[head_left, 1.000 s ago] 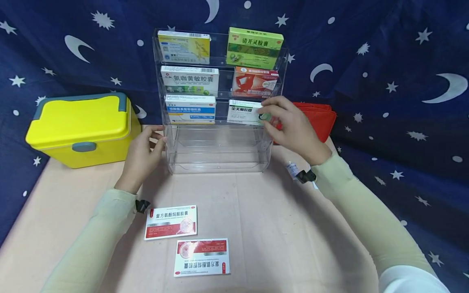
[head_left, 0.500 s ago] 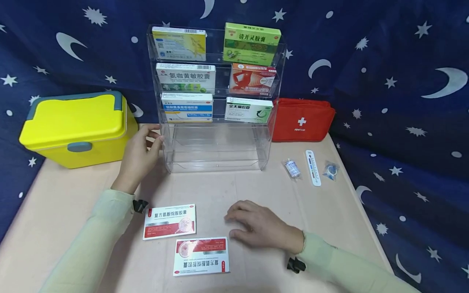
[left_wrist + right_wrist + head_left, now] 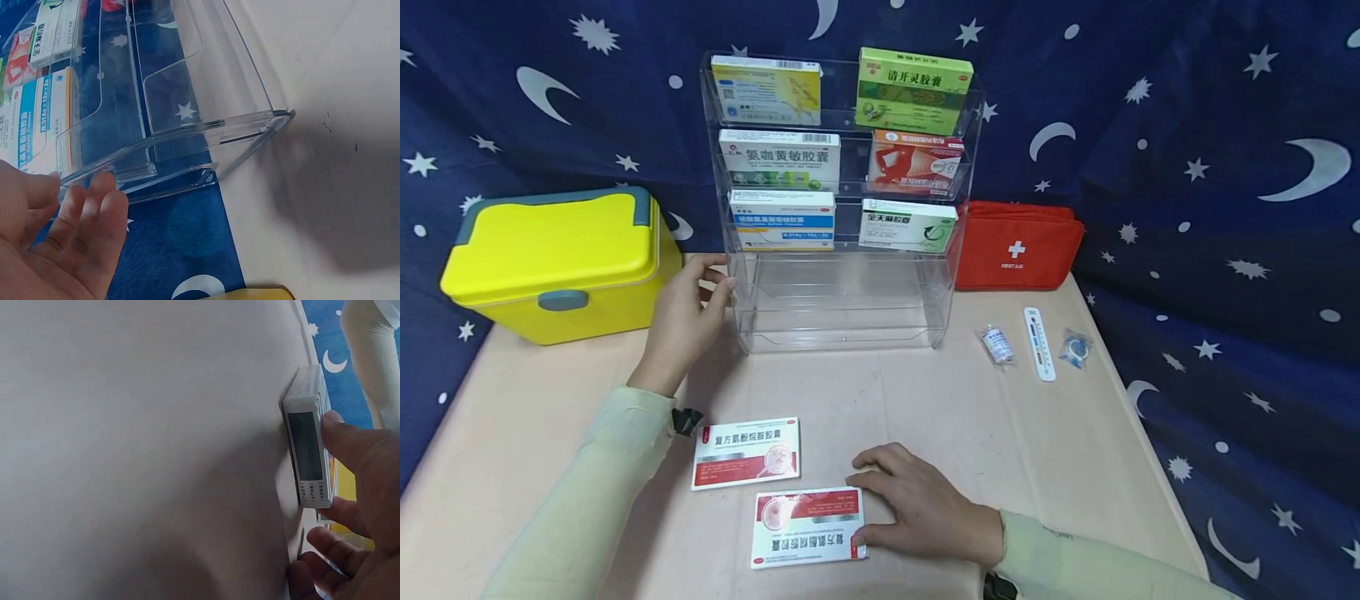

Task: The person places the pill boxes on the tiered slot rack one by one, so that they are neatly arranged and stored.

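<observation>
A clear tiered display rack (image 3: 842,292) stands at the back of the table. My left hand (image 3: 681,321) holds its left side edge with thumb and fingertips, and the left wrist view shows the fingers (image 3: 100,212) against the clear panel. In the head view, a red-and-white medicine box (image 3: 805,529) lies flat near the front, its print upside down. My right hand (image 3: 925,512) grips this box at its right end, thumb on the near part and index finger at the far edge. A matching medicine box (image 3: 745,454) lies flat just beyond it to the left.
Six-pocket upper tiers hold several medicine boxes, including a green box (image 3: 913,92). A yellow case (image 3: 557,258) stands left of the rack, a red first-aid pouch (image 3: 1018,246) right. Nearer lie a small wrapped roll (image 3: 997,345), a thermometer strip (image 3: 1040,344) and a bagged blue item (image 3: 1076,348).
My right hand has left the white-and-green box on the rack's third tier and come down to the front red-and-white medicine box, which it now grips. The left hand stays at the rack.
</observation>
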Available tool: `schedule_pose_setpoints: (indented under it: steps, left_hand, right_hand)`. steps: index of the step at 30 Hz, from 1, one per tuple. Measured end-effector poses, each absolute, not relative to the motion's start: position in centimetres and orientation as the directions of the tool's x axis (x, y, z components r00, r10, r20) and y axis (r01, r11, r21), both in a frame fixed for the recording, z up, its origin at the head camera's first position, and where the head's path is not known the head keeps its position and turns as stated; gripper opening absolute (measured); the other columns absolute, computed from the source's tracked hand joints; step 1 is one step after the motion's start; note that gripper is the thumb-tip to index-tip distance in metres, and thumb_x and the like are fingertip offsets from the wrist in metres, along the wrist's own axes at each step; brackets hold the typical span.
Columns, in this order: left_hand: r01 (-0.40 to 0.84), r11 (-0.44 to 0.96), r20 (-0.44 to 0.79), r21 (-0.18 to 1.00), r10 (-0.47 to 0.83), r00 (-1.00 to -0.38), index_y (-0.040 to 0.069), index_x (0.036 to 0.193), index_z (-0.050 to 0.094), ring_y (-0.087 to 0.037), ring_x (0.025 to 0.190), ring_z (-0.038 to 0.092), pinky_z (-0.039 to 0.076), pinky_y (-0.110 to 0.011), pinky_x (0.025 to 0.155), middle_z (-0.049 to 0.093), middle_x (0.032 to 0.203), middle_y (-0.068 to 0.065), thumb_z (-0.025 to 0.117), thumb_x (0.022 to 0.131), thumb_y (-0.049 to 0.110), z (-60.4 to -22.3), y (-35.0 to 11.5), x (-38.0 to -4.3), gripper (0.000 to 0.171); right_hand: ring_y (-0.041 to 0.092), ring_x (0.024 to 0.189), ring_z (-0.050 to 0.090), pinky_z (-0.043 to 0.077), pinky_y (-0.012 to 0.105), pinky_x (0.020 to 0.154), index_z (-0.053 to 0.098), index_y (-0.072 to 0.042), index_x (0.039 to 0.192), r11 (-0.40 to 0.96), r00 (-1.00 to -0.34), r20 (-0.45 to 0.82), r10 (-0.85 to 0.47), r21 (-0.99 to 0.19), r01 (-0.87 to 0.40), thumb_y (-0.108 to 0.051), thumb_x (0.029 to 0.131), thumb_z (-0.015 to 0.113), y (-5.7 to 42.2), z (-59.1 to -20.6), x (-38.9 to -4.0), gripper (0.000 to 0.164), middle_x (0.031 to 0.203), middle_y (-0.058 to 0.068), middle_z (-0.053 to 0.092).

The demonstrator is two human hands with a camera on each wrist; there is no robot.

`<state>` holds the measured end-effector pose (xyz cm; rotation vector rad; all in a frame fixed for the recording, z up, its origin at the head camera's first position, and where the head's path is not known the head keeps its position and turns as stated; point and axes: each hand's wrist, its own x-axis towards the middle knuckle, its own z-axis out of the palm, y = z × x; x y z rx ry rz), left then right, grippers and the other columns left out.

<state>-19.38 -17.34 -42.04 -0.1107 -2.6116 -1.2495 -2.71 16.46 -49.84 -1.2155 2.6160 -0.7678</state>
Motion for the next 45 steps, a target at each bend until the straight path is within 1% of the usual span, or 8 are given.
schedule_pose_setpoints:
  steps: [8,14,22,30,35,39,42,45]
  left_hand:
    - [0.176,0.634,0.257,0.753,-0.037,-0.966,0.005,0.139,0.054,-0.032,0.088,0.063,0.053,-0.044,0.075,0.064,0.111,-0.014,0.058,0.104,0.018,-42.0,-17.4,-19.3,0.038]
    - [0.177,0.637,0.256,0.750,-0.033,-0.966,0.005,0.139,0.055,-0.031,0.088,0.062,0.053,-0.044,0.075,0.064,0.111,-0.014,0.058,0.104,0.019,-42.1,-17.4,-19.3,0.038]
    - [0.169,0.635,0.248,0.754,-0.037,-0.968,0.005,0.140,0.054,-0.032,0.088,0.062,0.052,-0.044,0.074,0.064,0.111,-0.014,0.058,0.104,0.018,-42.1,-17.5,-19.3,0.038]
    - [0.165,0.637,0.241,0.753,-0.035,-0.970,0.006,0.141,0.053,-0.032,0.089,0.062,0.053,-0.044,0.074,0.063,0.111,-0.014,0.058,0.104,0.017,-42.0,-17.3,-19.3,0.038]
    - [0.155,0.638,0.230,0.754,-0.036,-0.972,0.006,0.141,0.053,-0.032,0.090,0.062,0.053,-0.044,0.076,0.063,0.112,-0.014,0.058,0.105,0.019,-41.9,-17.4,-19.4,0.039]
    - [0.149,0.636,0.223,0.757,-0.037,-0.974,0.007,0.141,0.053,-0.032,0.090,0.062,0.054,-0.045,0.077,0.063,0.113,-0.014,0.058,0.105,0.020,-41.9,-17.5,-19.4,0.039]
    - [0.146,0.636,0.220,0.757,-0.038,-0.975,0.007,0.141,0.053,-0.032,0.090,0.062,0.054,-0.044,0.077,0.064,0.113,-0.014,0.058,0.105,0.020,-42.0,-17.5,-19.4,0.039]
    - [0.153,0.636,0.228,0.756,-0.038,-0.973,0.007,0.140,0.054,-0.032,0.089,0.063,0.054,-0.044,0.076,0.064,0.112,-0.014,0.059,0.104,0.020,-42.1,-17.4,-19.4,0.038]
  right_hand:
    - [0.009,0.124,0.046,0.047,0.029,0.097,0.064,-0.016,0.134,0.564,-0.705,0.066,-0.706,-0.549,-0.617,-0.053,0.088,0.076,16.4,-50.0,-3.6,0.060,0.136,-0.004,0.053]
    - [0.005,0.121,0.050,0.048,0.028,0.098,0.060,-0.022,0.132,0.501,-0.693,0.082,-0.716,-0.632,-0.591,-0.036,0.090,0.079,16.3,-49.8,-3.6,0.049,0.134,-0.012,0.052]
    - [0.009,0.090,0.057,0.052,0.019,0.068,0.052,-0.025,0.128,0.346,-0.641,0.122,-0.758,-0.758,-0.553,-0.015,0.093,0.076,16.4,-49.6,-3.2,0.044,0.126,-0.017,0.052]
    - [0.011,0.084,0.058,0.053,0.019,0.065,0.055,-0.020,0.125,0.245,-0.603,0.202,-0.771,-0.781,-0.575,-0.008,0.092,0.075,16.7,-49.9,-3.3,0.041,0.121,-0.009,0.056]
    - [0.016,0.090,0.060,0.056,0.030,0.066,0.059,-0.019,0.124,0.178,-0.649,0.258,-0.716,-0.831,-0.527,-0.008,0.091,0.077,16.6,-48.4,-6.3,0.039,0.122,-0.005,0.060]
    - [0.022,0.097,0.059,0.057,0.040,0.066,0.062,-0.008,0.120,0.164,-0.695,0.361,-0.622,-0.808,-0.566,0.004,0.085,0.079,16.1,-46.2,-10.7,0.041,0.121,0.006,0.062]
    - [0.026,0.096,0.059,0.055,0.040,0.062,0.063,-0.002,0.119,0.175,-0.723,0.434,-0.538,-0.781,-0.599,0.009,0.081,0.080,15.4,-44.4,-14.2,0.043,0.122,0.012,0.062]
    - [0.024,0.099,0.060,0.054,0.036,0.064,0.063,-0.004,0.122,0.201,-0.730,0.494,-0.472,-0.746,-0.635,0.005,0.084,0.080,14.4,-42.5,-17.8,0.043,0.124,0.010,0.061]
